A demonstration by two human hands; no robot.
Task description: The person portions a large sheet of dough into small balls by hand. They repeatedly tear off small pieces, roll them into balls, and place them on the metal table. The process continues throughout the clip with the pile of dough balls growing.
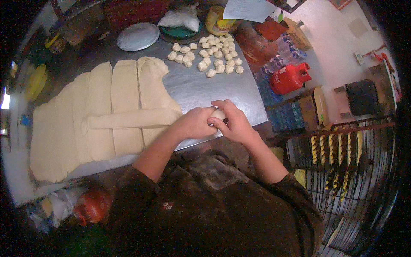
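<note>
Over the near edge of a metal worktable [205, 91], my left hand [197, 123] and my right hand [232, 122] meet around a small lump of pale dough [219, 114]. The left fist closes at the end of a long dough strip [138, 118], which lies across a large sheet of dough [96, 96]; the fingers hide where strip and lump meet. The right fingers curl over the lump. The sheet is marked by lengthwise cuts or folds. Many small dough pieces [220, 54] are scattered in groups at the table's far side.
A round metal lid or tray [138, 36], a plastic bag of white stuff [179, 19] and a yellow-labelled tub [220, 22] stand at the far edge. To the right are a red gas cylinder [289, 78], packs of bottles [285, 117] and a rack [346, 189] holding twisted yellowish pieces [331, 149].
</note>
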